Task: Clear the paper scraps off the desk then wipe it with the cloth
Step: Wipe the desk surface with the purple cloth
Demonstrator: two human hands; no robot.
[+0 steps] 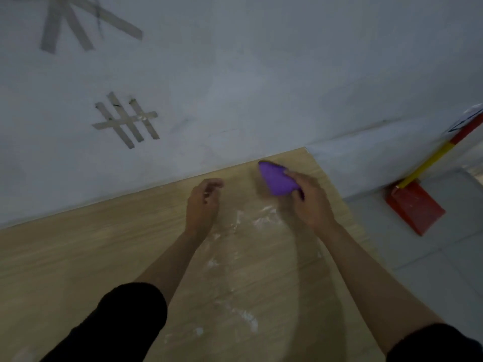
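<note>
While apparently wiping, right of centre: purple cloth bunched at far corner of desk, fingers of right hand clamped on it for pressure; left hand loosely curled, seemingly empty, held aside; white smears just below.

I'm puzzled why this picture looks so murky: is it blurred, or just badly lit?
Both. In the head view the light is dim and flat, with no glare. In the same view the right hand and purple cloth are smeared by motion blur, casting a soft shadow on the desk. The white bits look soft, and the whole frame sits tilted.
</note>
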